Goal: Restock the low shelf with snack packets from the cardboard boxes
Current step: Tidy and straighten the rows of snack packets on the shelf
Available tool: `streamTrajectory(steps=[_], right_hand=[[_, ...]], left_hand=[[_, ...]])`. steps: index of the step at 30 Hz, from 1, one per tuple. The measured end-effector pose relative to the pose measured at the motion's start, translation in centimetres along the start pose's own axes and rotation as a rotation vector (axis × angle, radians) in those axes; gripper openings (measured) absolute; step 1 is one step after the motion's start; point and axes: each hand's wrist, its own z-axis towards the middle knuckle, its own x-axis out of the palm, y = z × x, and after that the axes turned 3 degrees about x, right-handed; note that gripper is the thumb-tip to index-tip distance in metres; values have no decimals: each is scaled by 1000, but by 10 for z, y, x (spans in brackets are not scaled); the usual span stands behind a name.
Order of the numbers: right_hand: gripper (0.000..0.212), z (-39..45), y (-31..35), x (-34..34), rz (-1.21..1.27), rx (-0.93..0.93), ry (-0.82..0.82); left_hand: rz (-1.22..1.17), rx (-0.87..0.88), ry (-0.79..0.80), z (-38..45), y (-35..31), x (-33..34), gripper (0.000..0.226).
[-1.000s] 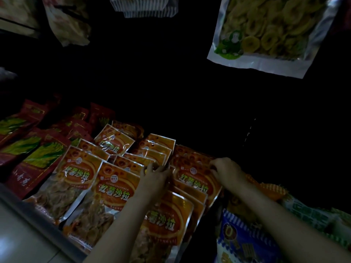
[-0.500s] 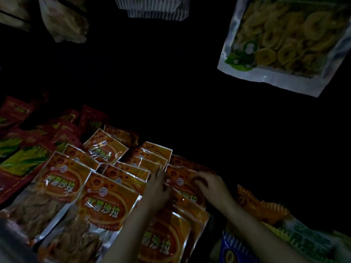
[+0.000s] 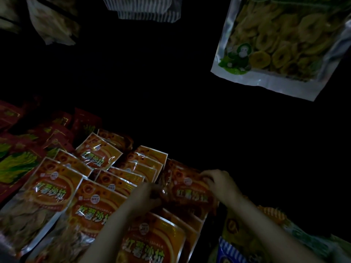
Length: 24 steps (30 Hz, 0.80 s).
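Note:
Several orange snack packets [image 3: 98,211] with green lettering lie in overlapping rows on the dim low shelf. One orange packet [image 3: 188,190] at the right end of the rows is held between both hands. My left hand [image 3: 146,194] grips its left edge with curled fingers. My right hand [image 3: 220,182] grips its upper right corner. Both forearms reach in from the bottom of the view. No cardboard box is in sight.
Dark red packets [image 3: 20,164] with green pictures fill the shelf's left side. A large bag of banana chips [image 3: 281,40] hangs at the upper right, other hanging bags [image 3: 55,23] at the upper left. Blue, yellow and green packets [image 3: 235,234] lie at the lower right. The shelf's back is black.
Both hands have closed in on the rightmost orange packet and its top has lifted slightly. The view has tilted a little downward and to the right.

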Motion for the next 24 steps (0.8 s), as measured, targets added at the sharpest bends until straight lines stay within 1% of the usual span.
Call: streamTrajectory(steps=[1, 3, 4, 5, 6, 8, 9, 12, 15, 16, 18, 20, 22, 24], right_hand=[[30, 0, 1, -5, 41, 19, -92], [28, -1, 3, -17, 185, 43, -276], [27, 0, 4, -22, 247, 33, -338], [27, 0, 7, -25, 285, 11, -355], [26, 1, 10, -26, 305, -20, -332], [25, 1, 16, -20, 349, -60, -247], [25, 1, 18, -17, 387, -56, -212], [23, 3, 20, -18, 481, -75, -135], [22, 6, 23, -18, 512, -79, -39], [23, 8, 23, -15, 488, -53, -14], [24, 10, 23, -2, 362, -9, 65], [30, 8, 24, 14, 270, -6, 165], [34, 5, 29, 24, 342, -18, 220], [34, 2, 30, 26, 449, 9, 208]], left_hand=[[-4, -12, 26, -4, 1, -3, 33], [28, -49, 56, -9, 5, -8, 37], [37, -57, 61, -11, 6, -10, 37], [52, -57, 60, -12, 7, -10, 37], [54, -58, 58, -13, 7, -11, 32], [69, -70, 59, -16, 2, -13, 16], [81, -72, 60, -17, 0, -14, 16], [56, -76, 46, -19, -1, -18, 21], [40, -70, 14, -23, -1, -24, 23], [17, -69, 1, -24, 0, -25, 26], [-30, -82, -25, -26, 1, -24, 31], [-4, -78, -33, -24, 1, -20, 39], [21, -60, -44, -18, 1, -14, 51], [22, -52, -55, -12, 0, -9, 58]])
